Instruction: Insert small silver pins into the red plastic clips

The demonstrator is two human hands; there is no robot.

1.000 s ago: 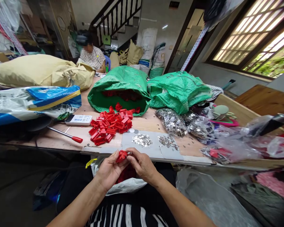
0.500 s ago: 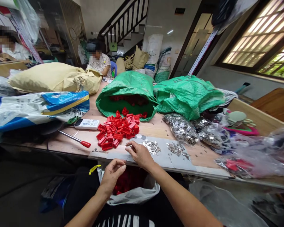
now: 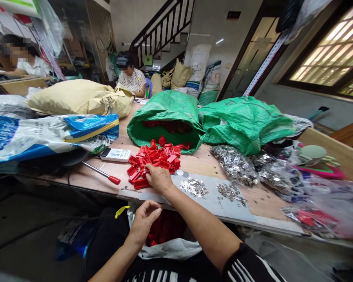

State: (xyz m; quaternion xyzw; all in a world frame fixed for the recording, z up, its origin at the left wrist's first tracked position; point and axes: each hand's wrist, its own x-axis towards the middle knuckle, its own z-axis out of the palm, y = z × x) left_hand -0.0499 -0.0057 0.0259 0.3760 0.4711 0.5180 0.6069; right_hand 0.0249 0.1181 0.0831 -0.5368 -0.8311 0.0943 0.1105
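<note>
R hand (image 3: 157, 178) reaching fwd onto counter (image 3: 85, 176), palm down, fingers curled over near edge of red plastic clip pile (image 3: 154, 158); fingertips touching clips, can't tell if one is actually pinched. L hand (image 3: 145, 219) low, just below counter edge, above white bag (image 3: 167, 243) w/ red pieces in lap; fingers loosely curled, thumb to fingertips, nothing visible in grip. Clip pile spilling from mouth of open green sack (image 3: 167, 113), more red clips inside. Second green sack (image 3: 244, 121) just right of first, closed over. Grey sheet (image 3: 211, 199) at counter's near edge, two small heaps of silver metal bits (image 3: 194, 187) on it, right of R hand. Clear bags of silver parts (image 3: 233, 162) behind sheet, near second sack. White remote-like device (image 3: 116, 155) left of pile; red-handled tool (image 3: 101, 173) just in front of it. Blue-white sack (image 3: 47, 135) and tan sack (image 3: 79, 98) far left. Two other people seated in background, one behind counter's far end (image 3: 132, 78), one far left (image 3: 26, 62).
</note>
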